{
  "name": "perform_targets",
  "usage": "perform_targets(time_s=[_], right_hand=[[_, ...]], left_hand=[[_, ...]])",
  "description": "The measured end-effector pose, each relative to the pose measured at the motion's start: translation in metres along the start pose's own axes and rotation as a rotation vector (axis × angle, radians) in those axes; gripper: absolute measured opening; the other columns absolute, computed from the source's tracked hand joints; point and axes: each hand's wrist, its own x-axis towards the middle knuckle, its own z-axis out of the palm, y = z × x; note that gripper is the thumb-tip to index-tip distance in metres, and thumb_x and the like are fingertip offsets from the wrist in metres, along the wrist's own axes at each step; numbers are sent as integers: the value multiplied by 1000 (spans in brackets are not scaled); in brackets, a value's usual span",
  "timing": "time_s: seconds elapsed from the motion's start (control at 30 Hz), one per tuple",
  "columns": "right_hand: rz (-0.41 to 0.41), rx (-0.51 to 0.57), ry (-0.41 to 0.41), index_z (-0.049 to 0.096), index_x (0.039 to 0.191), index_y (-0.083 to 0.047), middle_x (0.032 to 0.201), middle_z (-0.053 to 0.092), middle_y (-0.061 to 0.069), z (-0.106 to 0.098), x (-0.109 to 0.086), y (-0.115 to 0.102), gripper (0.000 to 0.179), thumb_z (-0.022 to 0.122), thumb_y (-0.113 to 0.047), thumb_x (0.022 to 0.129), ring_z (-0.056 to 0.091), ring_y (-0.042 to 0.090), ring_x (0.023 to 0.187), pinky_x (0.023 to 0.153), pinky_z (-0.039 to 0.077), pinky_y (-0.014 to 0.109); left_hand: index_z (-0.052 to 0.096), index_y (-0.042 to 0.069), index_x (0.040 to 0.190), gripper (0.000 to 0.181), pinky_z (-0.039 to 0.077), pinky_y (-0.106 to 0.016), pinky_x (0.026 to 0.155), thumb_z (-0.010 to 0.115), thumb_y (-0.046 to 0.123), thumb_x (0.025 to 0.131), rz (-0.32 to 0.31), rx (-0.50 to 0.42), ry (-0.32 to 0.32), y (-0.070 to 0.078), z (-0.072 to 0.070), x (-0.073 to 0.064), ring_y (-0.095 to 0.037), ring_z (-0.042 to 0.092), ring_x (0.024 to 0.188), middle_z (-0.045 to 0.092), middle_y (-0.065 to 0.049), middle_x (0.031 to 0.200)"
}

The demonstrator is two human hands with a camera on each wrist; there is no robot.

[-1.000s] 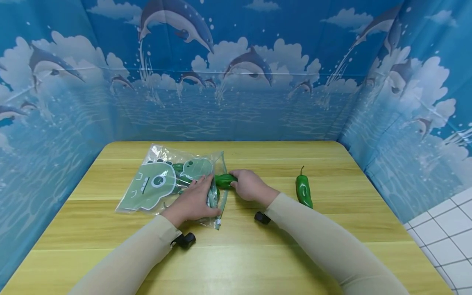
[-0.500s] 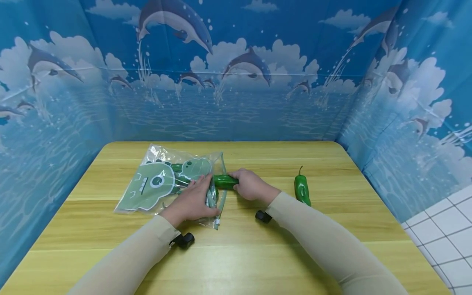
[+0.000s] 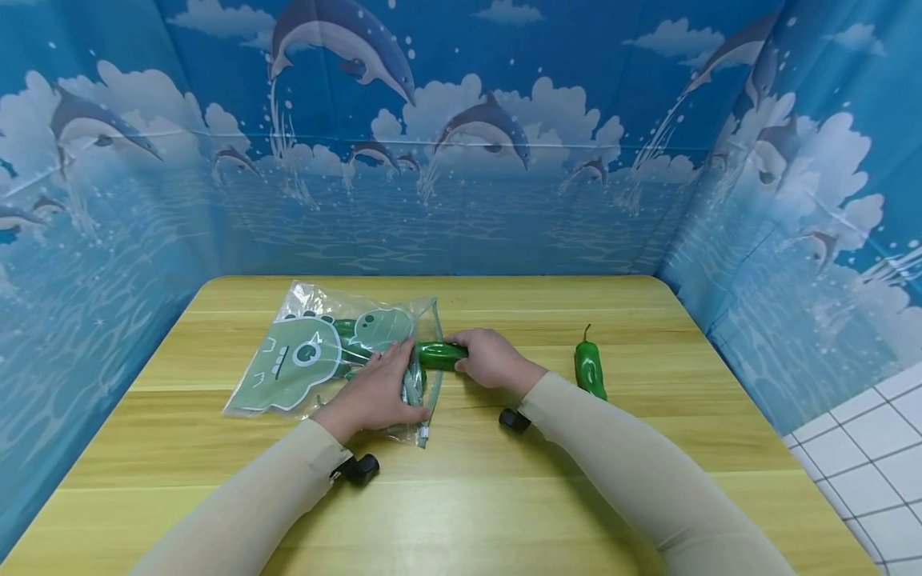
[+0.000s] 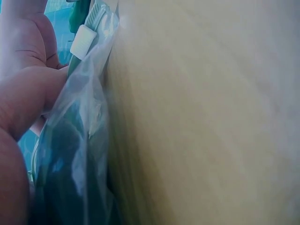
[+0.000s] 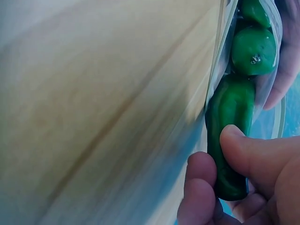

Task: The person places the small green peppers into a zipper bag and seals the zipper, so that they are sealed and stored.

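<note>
A clear zip bag (image 3: 295, 368) with a green dinosaur print lies flat, its mouth facing right, and several green peppers show in it. My left hand (image 3: 374, 392) rests over the mouth end, fingers extended on the film; its thumb (image 4: 47, 84) lies by the white zip slider (image 4: 83, 41). At the mouth, my right hand (image 3: 493, 360) pinches the outer end of a green pepper (image 5: 236, 103) between thumb and fingers. That pepper's other end is within the bag opening, against the round end of another pepper (image 5: 254, 50). The printed film hides part of the contents.
A loose green pepper (image 3: 590, 370), stem pointing away, lies to the right, partly behind my right forearm. The wooden table (image 3: 425, 512) ends at a blue dolphin-print curtain (image 3: 461, 216) behind and at both sides. White tiles (image 3: 864, 456) show at lower right.
A little more of the pinched pepper shows between the bag and my right hand than a second ago. My left hand and the bag stay nearly still.
</note>
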Motion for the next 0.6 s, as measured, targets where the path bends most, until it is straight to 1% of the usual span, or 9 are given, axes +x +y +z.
perform_targets(time_s=[0.1, 0.3, 0.53, 0.6], right_hand=[[-14, -15, -3, 59, 151, -15, 141, 69, 9, -1, 2, 1, 52, 72, -17, 101, 67, 22, 114, 101, 55, 42], [-24, -15, -6, 60, 150, -15, 143, 68, 8, -2, 4, -1, 50, 71, -17, 101, 67, 24, 121, 105, 54, 43], [-33, 23, -23, 60, 150, -15, 142, 69, 8, -1, 6, -5, 50, 71, -16, 101, 67, 24, 121, 107, 53, 43], [-34, 28, -25, 60, 150, -15, 143, 68, 8, -1, 6, -5, 50, 71, -15, 101, 67, 24, 122, 108, 53, 43]], left_hand=[[7, 7, 170, 128, 16, -54, 133, 84, 55, 81, -1, -6, -2, 0, 0, 1, -33, 14, 165, 18, -15, 176], [5, 8, 170, 128, 15, -53, 134, 84, 55, 82, -2, -10, -8, -1, 0, 1, -32, 14, 165, 17, -15, 176], [4, 8, 170, 129, 13, -53, 134, 84, 55, 81, -3, -9, -7, -1, 0, 1, -33, 14, 164, 15, -16, 176], [3, 9, 171, 129, 12, -52, 134, 84, 56, 81, -6, -9, -14, 0, 0, 1, -32, 13, 165, 14, -15, 177]])
